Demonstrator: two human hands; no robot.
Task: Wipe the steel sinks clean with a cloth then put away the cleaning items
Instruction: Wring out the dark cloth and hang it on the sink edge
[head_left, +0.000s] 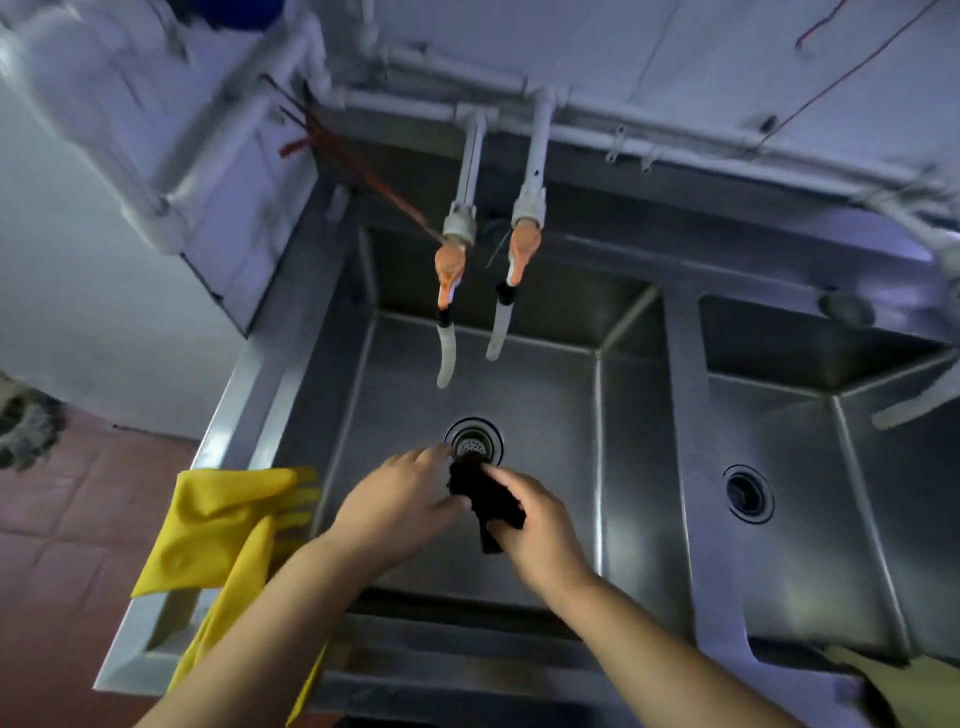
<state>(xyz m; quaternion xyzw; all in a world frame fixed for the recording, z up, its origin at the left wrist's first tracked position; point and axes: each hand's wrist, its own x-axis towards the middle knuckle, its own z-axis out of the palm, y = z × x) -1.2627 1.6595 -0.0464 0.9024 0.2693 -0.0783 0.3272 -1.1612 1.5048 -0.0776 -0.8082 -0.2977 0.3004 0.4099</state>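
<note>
**Holding a dark cloth over the left sink basin**

Holding takes place above the floor of the left steel sink (545, 405), just in front of its round perforated drain (474, 440). The dark cloth (485, 501) is bunched between both hands and hangs a short way below them.

- Right hand (540, 530): the fingers are curled round the cloth's lower part, with the thumb lying along its upper edge. The grip is closed on the cloth.
- Left hand (397, 501): the fingers are nearly straight and only slightly bent, reaching toward the drain. The thumb side touches the left edge of the cloth. Whether the thumb pinches the cloth cannot be told from this view.

Both forearms enter from the bottom edge and cross the front rim of the sink.

Surroundings:
- A pair of yellow rubber gloves (223, 525) is draped over the left rim of the basin, partly hanging down outside.
- Two taps with orange handles (451, 270) hang over the rear of the left basin from white pipes (415, 104) on the wall.
- The right sink (810, 467), separated by a steel divider, has its own dark drain (748, 493).
</note>
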